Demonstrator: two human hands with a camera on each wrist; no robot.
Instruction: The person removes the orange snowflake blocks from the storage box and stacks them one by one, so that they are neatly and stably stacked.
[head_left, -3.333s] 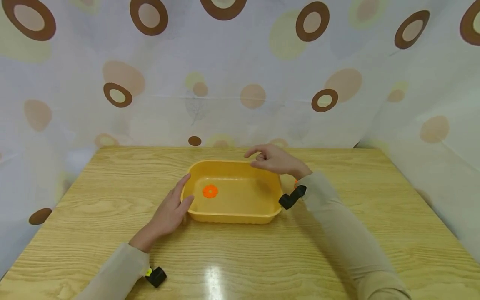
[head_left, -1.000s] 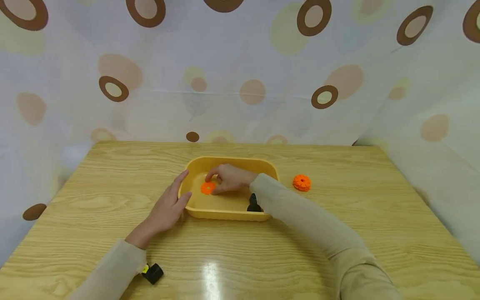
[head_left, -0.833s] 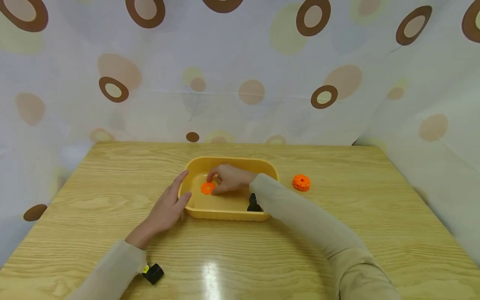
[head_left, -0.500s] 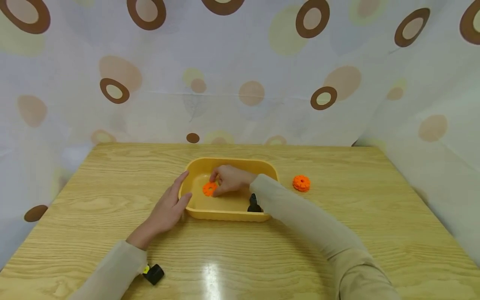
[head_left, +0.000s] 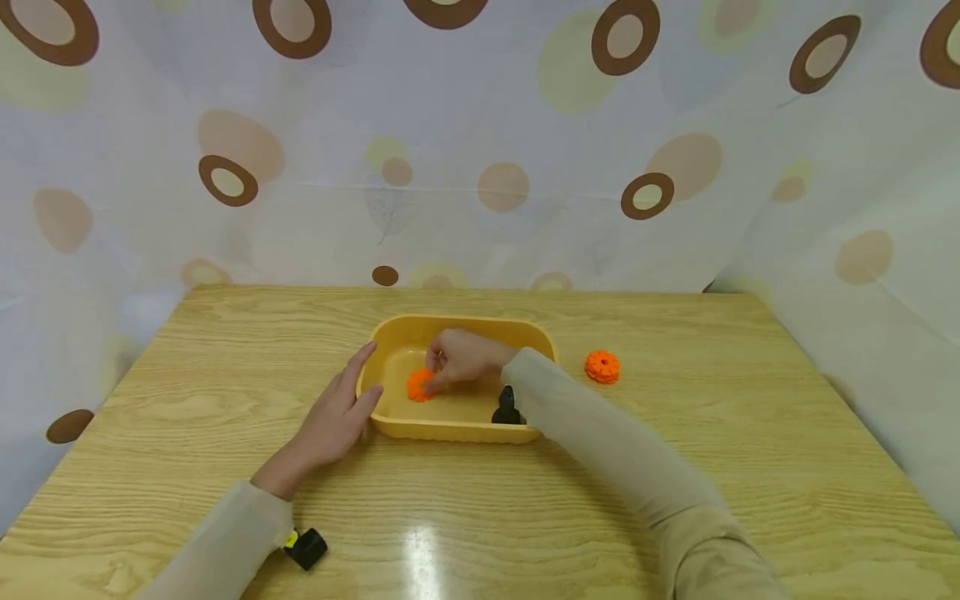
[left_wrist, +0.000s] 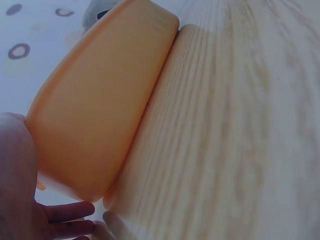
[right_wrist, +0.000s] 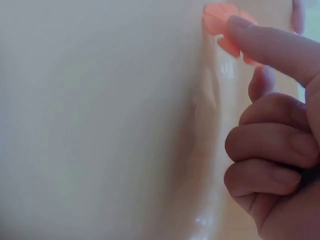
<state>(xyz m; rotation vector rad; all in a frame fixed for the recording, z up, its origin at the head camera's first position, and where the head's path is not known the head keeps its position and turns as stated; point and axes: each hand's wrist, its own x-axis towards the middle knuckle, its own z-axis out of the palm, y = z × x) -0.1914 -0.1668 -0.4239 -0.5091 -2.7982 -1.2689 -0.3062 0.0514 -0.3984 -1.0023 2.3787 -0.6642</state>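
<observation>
In the head view, a yellow plastic basin [head_left: 453, 434] stands on the table. My left hand [head_left: 330, 418] rests against its left end, thumb and index fingertip at the rim; the left wrist view shows the left hand's fingers [left_wrist: 70, 212] straight beside the basin's outer wall [left_wrist: 100, 100]. My right hand [head_left: 461, 357] reaches inside and pinches an orange flower-shaped plastic disc [head_left: 418, 386]. In the right wrist view the thumb lies across the disc [right_wrist: 216, 19] and the other fingers are curled. Part of the disc is hidden by the thumb.
Right of the basin lies a small stack of matching orange discs [head_left: 603, 367] on the wooden table [head_left: 480, 517]. A cloth with brown ring patterns [head_left: 450, 150] hangs behind and at the sides. A black wrist camera [head_left: 507, 408] on the right arm dips into the basin.
My right hand went from above the basin's back rim down inside to the disc. The disc has since shifted slightly right and towards me. My left hand stayed at the rim.
</observation>
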